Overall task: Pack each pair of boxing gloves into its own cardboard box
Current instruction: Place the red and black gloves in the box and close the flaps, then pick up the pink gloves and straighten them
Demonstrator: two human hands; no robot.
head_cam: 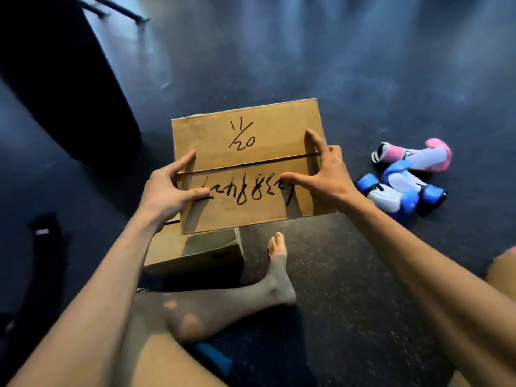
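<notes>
Clearly unpacked, both glove pairs [410, 177] lie right of the closed box [248, 166] my left hand [167, 188] and right hand [326, 174] grasp.

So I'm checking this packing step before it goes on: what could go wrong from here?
The cardboard box is held only at its edges by the left hand and right hand, fingers spread, so it could tip or slip. Its flaps look shut, so they need opening before anything goes in. The blue gloves and pink gloves lie heaped together on the floor, so the pairs could get mixed.
</notes>
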